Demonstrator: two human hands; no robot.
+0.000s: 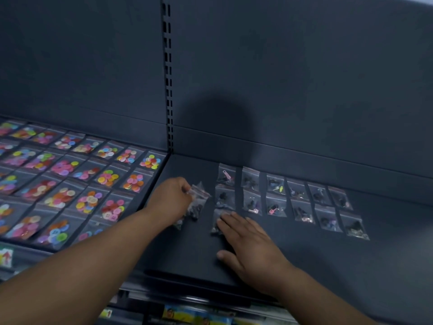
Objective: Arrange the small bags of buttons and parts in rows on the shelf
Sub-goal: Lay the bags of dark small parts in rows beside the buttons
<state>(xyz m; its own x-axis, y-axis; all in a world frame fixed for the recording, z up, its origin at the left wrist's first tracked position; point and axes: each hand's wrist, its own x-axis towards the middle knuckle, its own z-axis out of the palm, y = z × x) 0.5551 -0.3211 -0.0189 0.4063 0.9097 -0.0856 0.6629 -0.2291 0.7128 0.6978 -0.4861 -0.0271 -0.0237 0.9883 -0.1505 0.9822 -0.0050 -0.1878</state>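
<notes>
Matte dark shelf (187, 254), crinkly clear bags (198, 204) in left hand (169, 200)

- The shelf (293, 266) is dark, matt and smooth, like painted metal.
- The back panel (304, 90) has the same matt finish.
- The slotted upright (168, 90) looks like dark metal.
- The button bags (63, 195) on the left are glossy clear plastic film, and their buttons are shiny plastic.
- The parts bags (328, 219) on the right are the same film.
- The bunch of bags (199, 198) in the left hand (171, 200) is crinkled clear film.
</notes>
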